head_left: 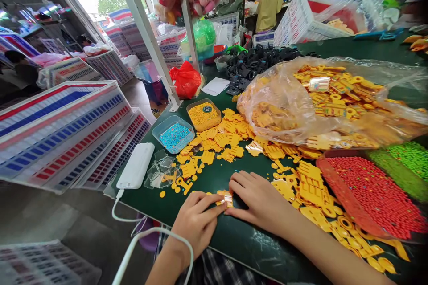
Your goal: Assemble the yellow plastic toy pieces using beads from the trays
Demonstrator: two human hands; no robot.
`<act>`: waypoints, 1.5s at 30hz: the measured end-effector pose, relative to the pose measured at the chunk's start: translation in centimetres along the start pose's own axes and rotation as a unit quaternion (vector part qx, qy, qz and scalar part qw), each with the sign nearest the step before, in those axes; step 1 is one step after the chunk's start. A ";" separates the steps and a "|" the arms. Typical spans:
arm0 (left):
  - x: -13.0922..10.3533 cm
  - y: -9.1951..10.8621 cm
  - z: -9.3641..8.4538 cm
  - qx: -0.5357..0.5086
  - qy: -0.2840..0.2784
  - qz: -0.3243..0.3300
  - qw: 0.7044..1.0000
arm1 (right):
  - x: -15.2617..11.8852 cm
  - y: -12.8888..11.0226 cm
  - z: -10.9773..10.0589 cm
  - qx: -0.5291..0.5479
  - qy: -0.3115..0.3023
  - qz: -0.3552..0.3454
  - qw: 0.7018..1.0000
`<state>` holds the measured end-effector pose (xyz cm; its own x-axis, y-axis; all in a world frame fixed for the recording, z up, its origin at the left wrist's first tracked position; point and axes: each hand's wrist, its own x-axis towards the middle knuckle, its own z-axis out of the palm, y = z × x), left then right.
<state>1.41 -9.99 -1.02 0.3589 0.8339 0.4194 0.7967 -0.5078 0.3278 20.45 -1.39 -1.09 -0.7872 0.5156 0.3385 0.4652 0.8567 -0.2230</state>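
My left hand [197,220] is closed, its fingertips pinching the left side of a small yellow plastic piece [226,199] with a shiny clear face. From the right, my right hand [257,198] closes on the same piece, thumb at its lower edge and index finger at its upper edge. The piece is at the table's near edge. Loose flat yellow plastic parts [214,138] lie beyond my hands, and more yellow parts [310,182] are spread beside my right forearm. Thin clear plastic pieces [162,169] lie to the left.
Trays of blue beads [175,136], yellow beads [203,113], red beads [374,187] and green beads [411,160] stand around. A large clear bag [284,107] holds yellow parts. Black parts [254,64] are piled behind. A white power bank [136,167] has a cable crossing my left wrist.
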 end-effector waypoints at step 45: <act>12.5 -16.9 -6.6 0.113 -0.182 -0.253 0.943 | 0.1 1.1 0.6 -0.091 0.029 0.005 0.995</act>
<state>-10.75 7.59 4.31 0.0150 0.9972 -0.0734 0.9795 0.0001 0.2014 20.64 -0.39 -1.91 -0.7598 0.5201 0.3901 0.5431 0.8376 -0.0589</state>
